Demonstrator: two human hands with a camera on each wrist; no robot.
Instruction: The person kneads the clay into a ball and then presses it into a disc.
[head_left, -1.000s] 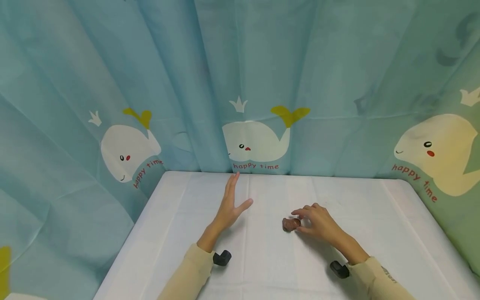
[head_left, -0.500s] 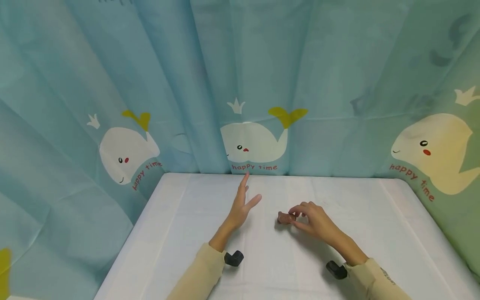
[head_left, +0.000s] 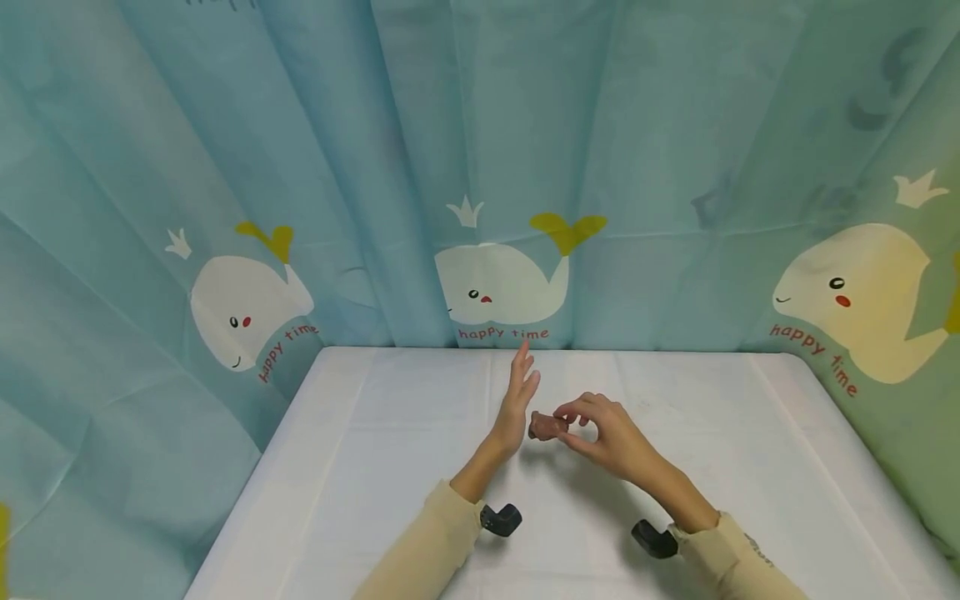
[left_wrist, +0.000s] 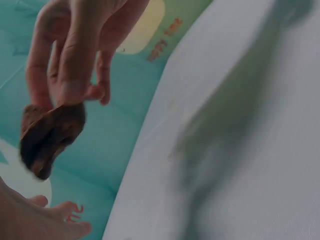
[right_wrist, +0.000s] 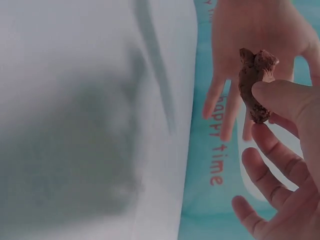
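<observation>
Between thumb and fingertips my right hand (head_left: pixel 611 437) pinches a small brown lumpy piece (head_left: pixel 545 427), held above its shadow on the table. In the right wrist view the piece (right_wrist: pixel 252 82) has a waisted body with two rough knobs at its upper end and a crumbly-looking lower end. My left hand (head_left: pixel 513 408) stands close to the left of it, fingers straight, palm turned toward the piece. Behind the piece in the right wrist view, the left hand (right_wrist: pixel 250 35) shows its palm and spread fingers. The left wrist view has the piece (left_wrist: pixel 52 135) hanging from the right hand's fingertips.
A white-covered table (head_left: pixel 375 467) lies under both hands. Blue-green curtains (head_left: pixel 675 167) printed with white whales hang along its far edge and sides. Black wrist cameras are worn on the left wrist (head_left: pixel 501 520) and the right wrist (head_left: pixel 655 539).
My right hand has lifted the brown piece and carried it to the left. The left hand has moved right toward it, so the two hands are now close together.
</observation>
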